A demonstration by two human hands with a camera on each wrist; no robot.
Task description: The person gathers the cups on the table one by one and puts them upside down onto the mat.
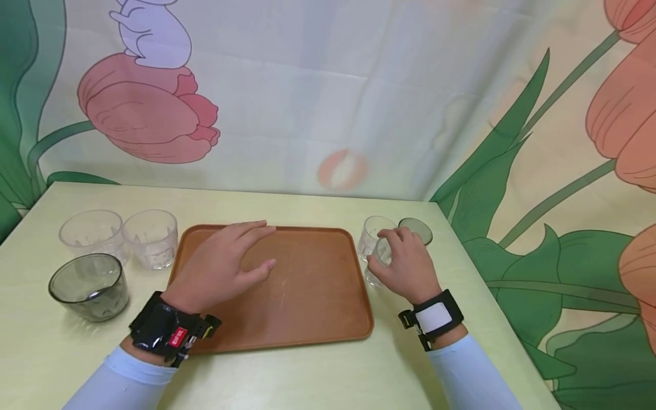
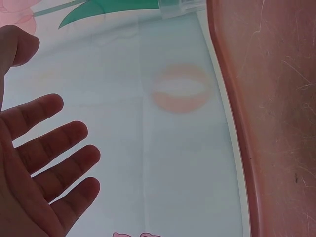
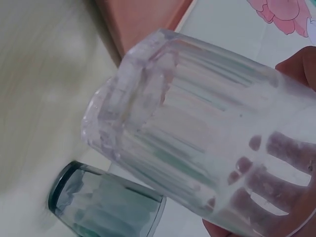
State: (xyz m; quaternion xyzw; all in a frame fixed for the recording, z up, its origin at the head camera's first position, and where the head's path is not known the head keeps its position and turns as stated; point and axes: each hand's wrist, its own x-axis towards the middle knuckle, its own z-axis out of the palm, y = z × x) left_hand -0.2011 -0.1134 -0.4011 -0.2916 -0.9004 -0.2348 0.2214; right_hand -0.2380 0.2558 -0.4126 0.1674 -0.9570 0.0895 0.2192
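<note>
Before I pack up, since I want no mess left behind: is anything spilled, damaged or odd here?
Only slight wear: the brown tray has fine pale scratches and a small dark speck, which break up its otherwise plain surface. No spill shows.

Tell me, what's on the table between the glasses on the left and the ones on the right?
The head view shows a brown tray between them, with the left hand over its left part.
</note>
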